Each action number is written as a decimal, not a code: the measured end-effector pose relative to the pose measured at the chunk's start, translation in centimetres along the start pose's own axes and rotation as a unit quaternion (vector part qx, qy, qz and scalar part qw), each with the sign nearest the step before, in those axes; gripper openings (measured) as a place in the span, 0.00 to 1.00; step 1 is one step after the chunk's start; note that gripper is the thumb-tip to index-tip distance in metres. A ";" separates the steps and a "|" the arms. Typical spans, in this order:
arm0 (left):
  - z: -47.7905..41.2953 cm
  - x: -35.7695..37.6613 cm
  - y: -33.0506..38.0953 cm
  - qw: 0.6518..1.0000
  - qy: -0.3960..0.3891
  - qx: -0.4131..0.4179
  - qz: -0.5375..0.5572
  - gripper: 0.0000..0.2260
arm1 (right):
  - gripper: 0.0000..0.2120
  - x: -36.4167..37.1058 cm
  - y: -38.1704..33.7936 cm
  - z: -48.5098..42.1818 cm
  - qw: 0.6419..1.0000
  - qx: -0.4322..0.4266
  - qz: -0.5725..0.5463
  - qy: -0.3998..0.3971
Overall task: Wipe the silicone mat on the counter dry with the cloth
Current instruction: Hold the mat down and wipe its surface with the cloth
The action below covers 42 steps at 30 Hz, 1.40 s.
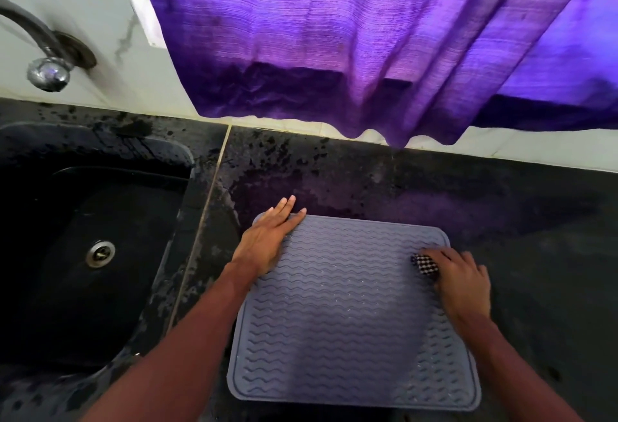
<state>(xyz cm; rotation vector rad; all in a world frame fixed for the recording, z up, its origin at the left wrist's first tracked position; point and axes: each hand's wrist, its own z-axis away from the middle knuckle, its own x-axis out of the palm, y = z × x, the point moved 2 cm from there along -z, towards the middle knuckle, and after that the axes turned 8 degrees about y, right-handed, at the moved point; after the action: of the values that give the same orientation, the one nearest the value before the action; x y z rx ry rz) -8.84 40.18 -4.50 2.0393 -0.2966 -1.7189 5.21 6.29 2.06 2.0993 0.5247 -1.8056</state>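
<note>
While my left hand (267,241) is pressing flat, fingers (288,210) straight, on the sink-side edge of the silicone mat (344,314) beside the sink (83,304), my right hand (463,276) is gripping the cloth (424,264) at the mat's edge farthest from the sink; I am favouring firm, overlapping strokes sinkward

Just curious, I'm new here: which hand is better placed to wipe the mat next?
The right hand: it holds the checkered cloth at the right edge of the mat. The left hand lies flat on the far left corner, holding nothing.
</note>
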 end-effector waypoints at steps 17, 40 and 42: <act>0.3 0.9 1.8 0.995 0.046 -0.046 -0.080 0.30 | 0.18 1.3 -13.8 2.4 0.987 -0.122 -0.088 0.065; 0.3 1.1 2.4 0.991 0.067 -0.035 -0.107 0.29 | 0.29 -1.4 -8.2 1.0 0.988 -0.060 -0.136 0.042; 0.3 1.0 2.7 0.993 0.078 -0.012 -0.084 0.27 | 0.23 -0.5 -12.1 1.6 0.981 -0.117 -0.145 0.052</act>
<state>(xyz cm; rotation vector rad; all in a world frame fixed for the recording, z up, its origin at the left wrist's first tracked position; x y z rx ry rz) -8.56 37.36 -4.14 2.2198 -0.0566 -1.6371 -1.99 16.17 2.30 2.0431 1.0641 -1.6849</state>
